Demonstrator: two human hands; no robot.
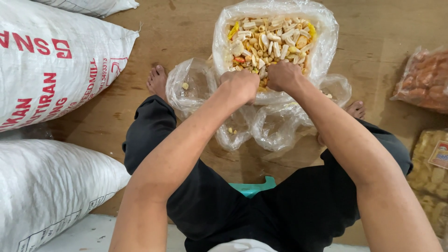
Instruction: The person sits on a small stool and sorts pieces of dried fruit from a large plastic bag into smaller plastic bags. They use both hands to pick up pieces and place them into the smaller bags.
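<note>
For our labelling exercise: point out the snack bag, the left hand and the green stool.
Snack bag (322, 37): head view, on its clear right wall.
Left hand (240, 85): head view, middle of the fist.
Green stool (254, 187): head view, on the edge showing between the legs.

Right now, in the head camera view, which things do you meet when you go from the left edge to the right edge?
White woven sacks → small clear bag → left hand → right hand, both at the near rim of the big clear bag of mixed crackers → orange snack bag.
</note>
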